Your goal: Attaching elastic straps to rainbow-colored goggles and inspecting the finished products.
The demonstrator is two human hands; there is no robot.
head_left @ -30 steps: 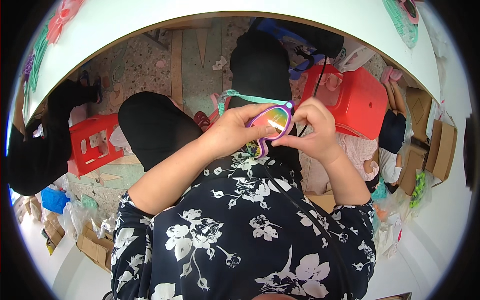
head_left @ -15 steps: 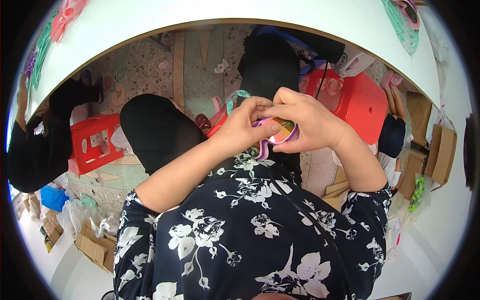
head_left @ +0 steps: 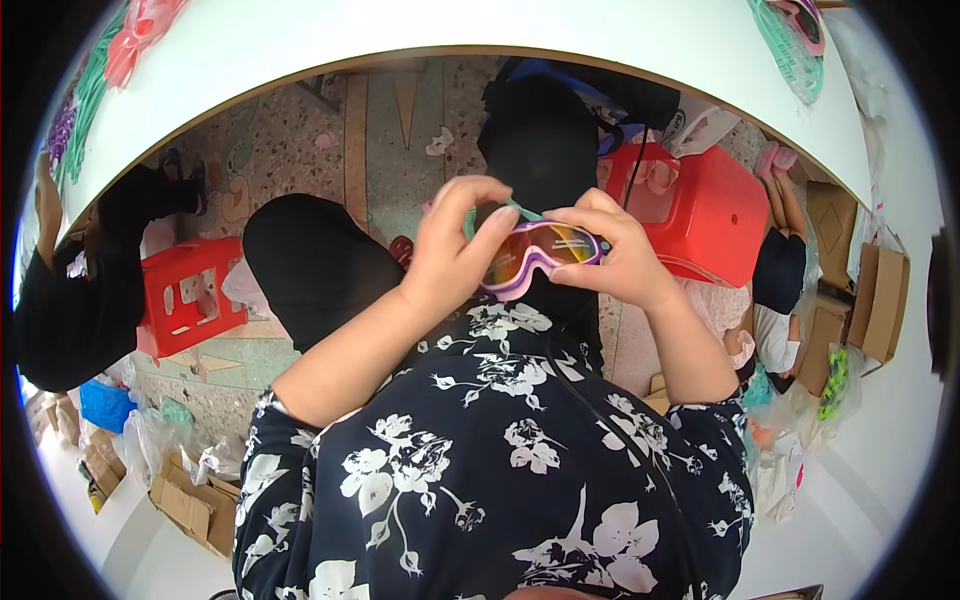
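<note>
Just over the lap, mid-view: swim goggles (head_left: 545, 245), lens side up, gripped at both ends. Clock is centred on them.

Left hand (head_left: 455, 235), 9 o'clock: grasping the left end, thumb against the rim, fingers curled by the teal strap (head_left: 527, 213). Can't tell how much strap is caught. Right hand (head_left: 625, 250), 3 o'clock: pinching the right end.

Step reads as two-handed work on frame and strap. My call: next move needs one hand steadying the frame, the other working the strap, lenses untouched.

Frame: glossy purple, plastic-looking, pink lower edge. Lenses: orange, mirror finish. Strap looks flat, bendy.

Outward: 12, white surface (head_left: 420, 22), curved edge. 10, shiny coral bundle (head_left: 140, 40) beside stringy green cords (head_left: 85, 130). 1–2, pink-rimmed goggles (head_left: 812, 22). 2–3, boxy red plastic stool (head_left: 725, 220); 9, cut-out red stool (head_left: 200, 252). 3, open cardboard box (head_left: 880, 300).
</note>
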